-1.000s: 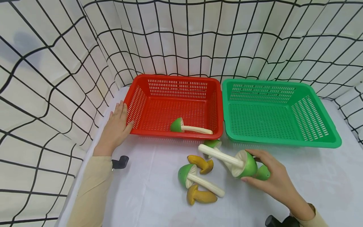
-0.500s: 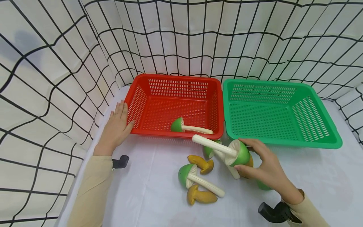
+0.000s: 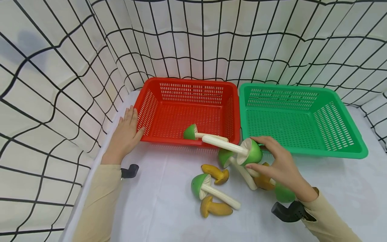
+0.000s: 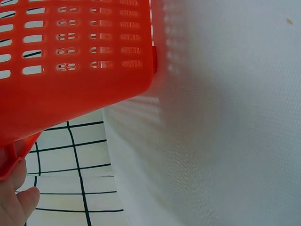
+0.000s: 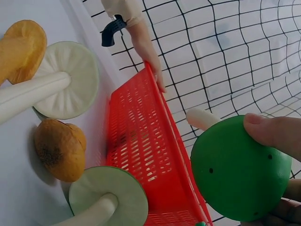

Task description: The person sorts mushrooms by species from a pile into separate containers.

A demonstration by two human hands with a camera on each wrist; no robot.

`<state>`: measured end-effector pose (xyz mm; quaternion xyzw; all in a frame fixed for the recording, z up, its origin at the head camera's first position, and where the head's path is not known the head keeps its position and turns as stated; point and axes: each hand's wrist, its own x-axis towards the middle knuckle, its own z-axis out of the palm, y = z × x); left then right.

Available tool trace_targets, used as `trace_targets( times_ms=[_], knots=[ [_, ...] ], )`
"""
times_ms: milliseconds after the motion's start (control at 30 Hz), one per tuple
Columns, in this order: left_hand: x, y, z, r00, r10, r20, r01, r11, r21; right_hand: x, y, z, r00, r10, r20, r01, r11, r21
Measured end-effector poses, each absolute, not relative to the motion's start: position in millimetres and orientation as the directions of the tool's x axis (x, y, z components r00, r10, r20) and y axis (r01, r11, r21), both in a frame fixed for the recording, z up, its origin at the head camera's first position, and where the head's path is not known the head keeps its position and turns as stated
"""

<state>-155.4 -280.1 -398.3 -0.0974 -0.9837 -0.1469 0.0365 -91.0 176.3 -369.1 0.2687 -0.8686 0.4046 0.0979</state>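
My right hand (image 3: pixel 279 163) grips a toy mushroom (image 3: pixel 253 153) by its green cap, with the white stem pointing left over the front rim of the red basket (image 3: pixel 181 142). In the right wrist view the thumb presses the green cap (image 5: pixel 240 169) from above. My left hand (image 3: pixel 125 134) lies against the left side of the red basket, fingers straight along its rim; the left wrist view shows fingertips at that rim (image 4: pixel 9 169). Another green-capped mushroom (image 3: pixel 190 132) lies inside the red basket near its front wall.
A green basket (image 3: pixel 302 154) stands right of the red one. On the white cloth in front lie more green-capped mushrooms (image 3: pixel 198 185) and yellow-brown mushrooms (image 3: pixel 216 173), some partly behind the right hand. A black wire grid (image 3: pixel 202 60) backed with white cloth rises behind and left.
My right hand has carried the green-capped mushroom up and left from the cloth to the red basket's front rim, uncovering mushrooms below. The left hand has stayed at the basket.
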Motion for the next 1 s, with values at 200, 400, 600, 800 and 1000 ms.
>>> trace_targets(
  times_ms=[200, 400, 600, 800, 1000],
  knots=[
    [-156.3, -280.4, -397.8, -0.977, 0.184, 0.104, 0.206, 0.939, 0.276, -104.4, 173.0, -366.9, -0.851, -0.386, 0.357, -0.518, 0.502, -0.692],
    [-155.5, -279.7, -397.4, -0.978, 0.185, 0.101, 0.207, 0.936, 0.284, -114.2, 169.3, -366.0, -0.86, -0.383, 0.337, -0.503, 0.526, -0.686],
    [-154.1, -278.8, -398.1, -0.977, 0.18, 0.116, 0.207, 0.932, 0.298, -122.9, 164.5, -362.9, -0.854, -0.398, 0.334, -0.509, 0.513, -0.691],
    [-155.4, -279.7, -399.6, -0.979, 0.175, 0.103, 0.197, 0.937, 0.288, -132.3, 158.7, -360.0, -0.852, -0.405, 0.332, -0.511, 0.507, -0.694],
    [-156.2, -280.0, -399.1, -0.981, 0.17, 0.088, 0.188, 0.942, 0.277, -141.3, 152.2, -360.2, -0.85, -0.414, 0.326, -0.51, 0.491, -0.706]
  ],
)
